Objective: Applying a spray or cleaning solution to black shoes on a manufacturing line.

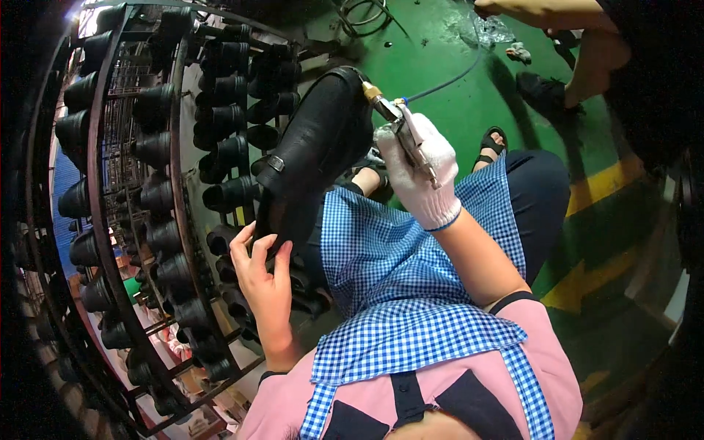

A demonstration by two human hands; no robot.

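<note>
A black leather shoe (323, 128) with a small metal buckle on its strap is raised in front of me, toe pointing away. My bare left hand (265, 275) grips it at the heel end, fingers partly curled around the dark opening. In a white knitted glove, my right hand (422, 165) is wrapped round a small metal spray gun (416, 152). The gun's brass nozzle end is close to the shoe's toe; whether they touch I cannot tell. A thin blue-grey air hose (447, 84) runs from the gun toward the far side.
Tall metal racks (103, 183) filled with black shoes stand close on my left. Across the green floor (440, 44) lie a coiled hose (361, 16) and clear plastic (493, 31). Another person's arm (546, 11) and a dark shoe (543, 92) show at the far right.
</note>
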